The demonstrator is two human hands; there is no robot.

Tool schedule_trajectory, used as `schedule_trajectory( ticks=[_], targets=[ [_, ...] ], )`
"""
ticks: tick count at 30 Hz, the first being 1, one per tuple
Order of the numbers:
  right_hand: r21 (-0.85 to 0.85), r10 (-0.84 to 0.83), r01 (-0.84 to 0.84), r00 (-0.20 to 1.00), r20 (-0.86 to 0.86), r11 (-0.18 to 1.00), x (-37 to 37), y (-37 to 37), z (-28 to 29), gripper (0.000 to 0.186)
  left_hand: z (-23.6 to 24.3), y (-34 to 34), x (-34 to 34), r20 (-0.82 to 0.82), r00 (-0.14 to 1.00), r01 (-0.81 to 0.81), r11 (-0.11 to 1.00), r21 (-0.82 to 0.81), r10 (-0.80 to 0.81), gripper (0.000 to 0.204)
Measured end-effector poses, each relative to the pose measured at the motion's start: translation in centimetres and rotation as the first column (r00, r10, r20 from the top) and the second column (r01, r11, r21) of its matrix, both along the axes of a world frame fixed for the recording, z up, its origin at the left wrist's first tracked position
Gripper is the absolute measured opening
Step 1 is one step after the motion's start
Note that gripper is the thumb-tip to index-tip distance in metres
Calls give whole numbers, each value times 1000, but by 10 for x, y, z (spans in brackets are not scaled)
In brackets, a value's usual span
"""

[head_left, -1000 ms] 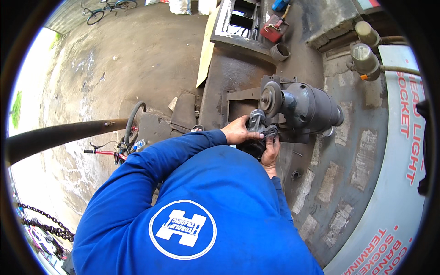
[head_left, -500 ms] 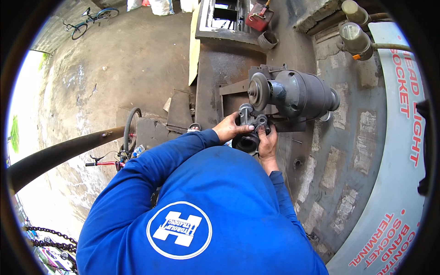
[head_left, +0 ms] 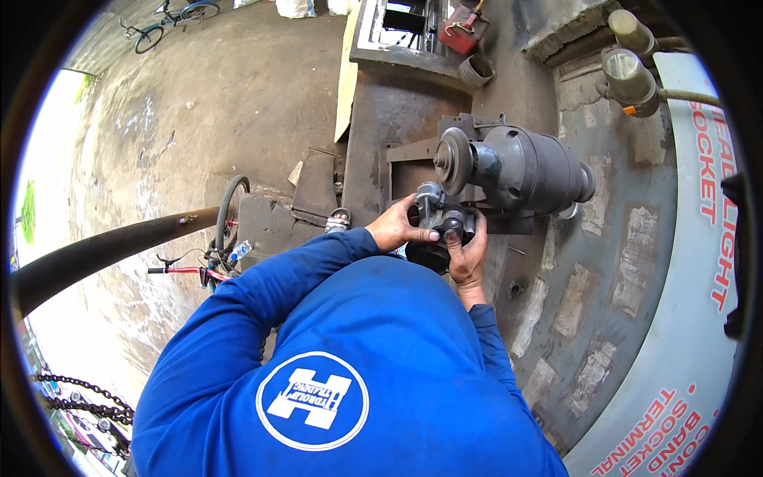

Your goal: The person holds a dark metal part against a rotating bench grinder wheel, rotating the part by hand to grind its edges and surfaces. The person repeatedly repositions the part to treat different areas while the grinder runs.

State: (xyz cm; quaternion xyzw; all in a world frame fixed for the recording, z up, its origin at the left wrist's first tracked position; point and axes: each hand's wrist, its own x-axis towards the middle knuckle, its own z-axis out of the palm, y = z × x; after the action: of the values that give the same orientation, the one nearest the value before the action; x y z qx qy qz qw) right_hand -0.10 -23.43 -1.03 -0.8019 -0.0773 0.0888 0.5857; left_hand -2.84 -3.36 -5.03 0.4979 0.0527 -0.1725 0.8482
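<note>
Between both hands I hold a dark grey cast metal part (head_left: 432, 213) with rounded lugs and a wide round opening at its near end. My left hand (head_left: 393, 226) closes on its left side, thumb laid across the top. My right hand (head_left: 469, 253) grips the right side, with the thumb pressed on a round boss. Just beyond the part is the wheel (head_left: 453, 160) of a grey bench grinder (head_left: 531, 168); whether the part touches the wheel, I cannot tell. Most of the fingers beneath the part are hidden.
The grinder sits on a metal frame (head_left: 409, 153). Behind it are a red container (head_left: 462, 30) and a bucket (head_left: 477, 70). On the left are a curved dark pole (head_left: 119, 253) and a bicycle (head_left: 230, 215). A lettered panel (head_left: 675, 318) lines the right side.
The part has tilted in my hands, and its wide near opening shows less than before. My right thumb has shifted slightly on the boss. The whole view has shifted a little.
</note>
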Motion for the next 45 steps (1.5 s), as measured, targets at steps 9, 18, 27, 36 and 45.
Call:
schedule_trajectory(
  ticks=[9,18,27,36,45],
  targets=[
    [-279,119,-69,978,168,958,4,-8,29,97,-8,0,1,93,983,153,987,56,-158,82],
    [80,54,-43,987,-151,996,9,-28,-19,63,0,-16,8,-74,992,121,963,243,-106,83],
    [490,38,226,882,-470,842,-15,-37,-56,51,15,-28,11,-157,987,100,886,452,-32,82],
    [626,46,455,785,-618,633,-33,-16,-68,64,27,-27,11,-99,995,57,757,651,9,88],
    [671,94,499,760,-643,549,-27,-5,-61,65,31,-21,18,-118,993,82,748,658,-6,81]
  ],
)
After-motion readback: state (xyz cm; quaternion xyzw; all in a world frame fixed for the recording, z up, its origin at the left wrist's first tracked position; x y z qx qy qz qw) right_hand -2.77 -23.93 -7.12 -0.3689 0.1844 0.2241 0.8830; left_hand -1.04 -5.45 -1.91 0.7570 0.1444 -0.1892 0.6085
